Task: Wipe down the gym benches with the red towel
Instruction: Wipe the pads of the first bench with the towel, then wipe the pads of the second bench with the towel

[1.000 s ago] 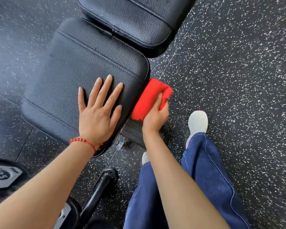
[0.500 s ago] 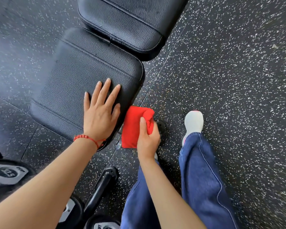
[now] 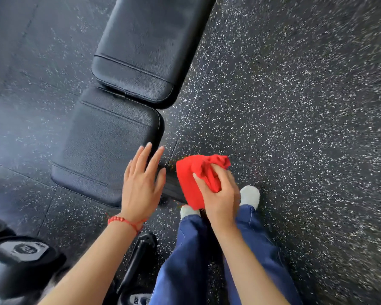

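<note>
my right hand (image 3: 220, 194) is squeezing the soft, crumpled red towel (image 3: 196, 177) just beside the bumpy black bench seat (image 3: 103, 146), while my left hand (image 3: 141, 186) is lying flat, fingers wide, over its corner.

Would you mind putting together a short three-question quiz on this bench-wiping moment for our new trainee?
1. True or false: the red towel is lying flat on top of the seat pad.
2. Which hand grips the towel? A) left hand B) right hand C) both
3. Fill in: the red beaded bracelet sits on the ___ wrist.

Key
1. False: the towel is bunched in the hand, off the pad's near right corner, in front of the bench's dark frame.
2. B: the left hand is open, fingers spread, at the pad's near right corner.
3. Left.
</note>
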Demonstrator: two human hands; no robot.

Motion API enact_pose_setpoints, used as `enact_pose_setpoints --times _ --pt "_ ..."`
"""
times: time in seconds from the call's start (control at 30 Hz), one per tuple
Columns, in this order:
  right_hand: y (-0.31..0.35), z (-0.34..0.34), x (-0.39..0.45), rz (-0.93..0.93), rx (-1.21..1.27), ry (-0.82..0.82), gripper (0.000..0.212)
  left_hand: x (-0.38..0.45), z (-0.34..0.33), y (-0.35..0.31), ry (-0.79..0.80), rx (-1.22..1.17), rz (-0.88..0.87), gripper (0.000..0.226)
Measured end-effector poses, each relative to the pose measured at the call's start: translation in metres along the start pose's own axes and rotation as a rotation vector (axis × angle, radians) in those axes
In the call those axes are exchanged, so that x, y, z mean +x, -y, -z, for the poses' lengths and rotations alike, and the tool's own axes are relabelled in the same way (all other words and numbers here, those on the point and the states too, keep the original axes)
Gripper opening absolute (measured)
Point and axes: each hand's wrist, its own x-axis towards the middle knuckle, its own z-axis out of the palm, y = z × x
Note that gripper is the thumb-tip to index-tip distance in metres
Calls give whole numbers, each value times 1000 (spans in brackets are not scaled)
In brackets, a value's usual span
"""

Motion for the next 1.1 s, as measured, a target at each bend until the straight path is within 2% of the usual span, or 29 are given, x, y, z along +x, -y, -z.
enact_pose_setpoints --times 0.2,0.7,1.1 --pt "2 75 12 70 -82 2 38 0 -4 -70 25 11 -143 50" --pt "-55 276 67 91 -71 -334 40 -1 -69 -276 214 45 -354 53" --pt "-63 415 70 -47 -25 -536 40 1 -84 -417 310 112 -558 57"
